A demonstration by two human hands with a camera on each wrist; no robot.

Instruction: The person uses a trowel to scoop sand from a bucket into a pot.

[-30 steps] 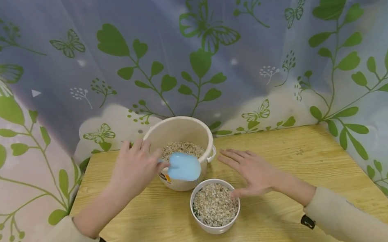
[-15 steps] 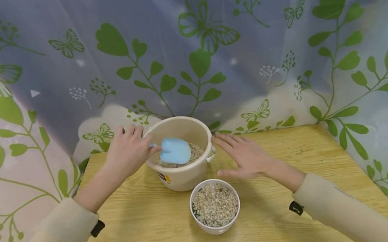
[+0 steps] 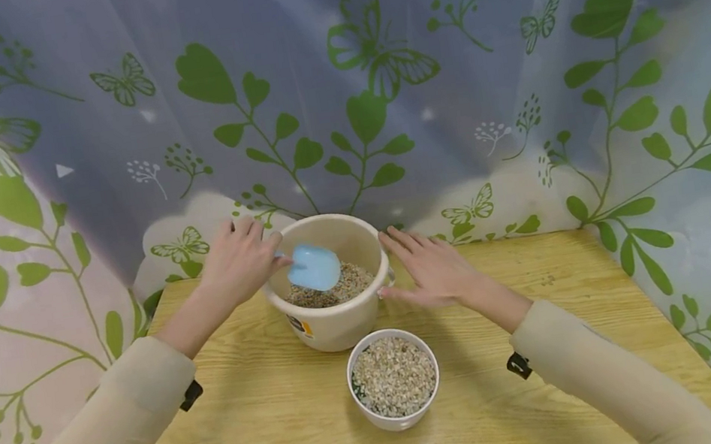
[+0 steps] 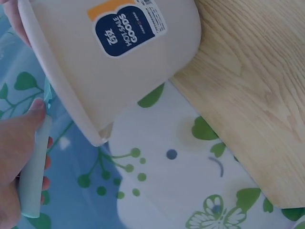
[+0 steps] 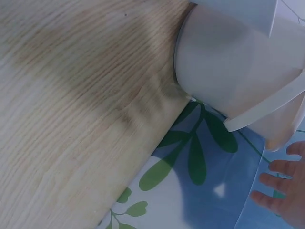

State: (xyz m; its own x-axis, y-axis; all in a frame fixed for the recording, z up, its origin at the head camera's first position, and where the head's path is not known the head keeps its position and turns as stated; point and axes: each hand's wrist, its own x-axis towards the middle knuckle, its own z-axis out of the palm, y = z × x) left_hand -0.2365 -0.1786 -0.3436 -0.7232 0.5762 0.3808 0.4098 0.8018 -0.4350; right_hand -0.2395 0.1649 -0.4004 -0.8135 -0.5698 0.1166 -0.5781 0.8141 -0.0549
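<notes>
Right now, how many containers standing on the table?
2. The beige bucket is at the back of the table; the white bowl is in front of it, nearer the person. Anything small behind the bucket could be hidden.

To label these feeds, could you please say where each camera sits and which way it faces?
Head: worn on the head, facing forward and down at the bucket, bowl, left hand, right hand and sleeves.
Left wrist: worn there, facing the bucket's labelled side; left hand holding the scoop at left, some fingers at top left.
Right wrist: worn there, facing the bucket's handle; right hand at right.
Wrist views share bucket, table and curtain.
</notes>
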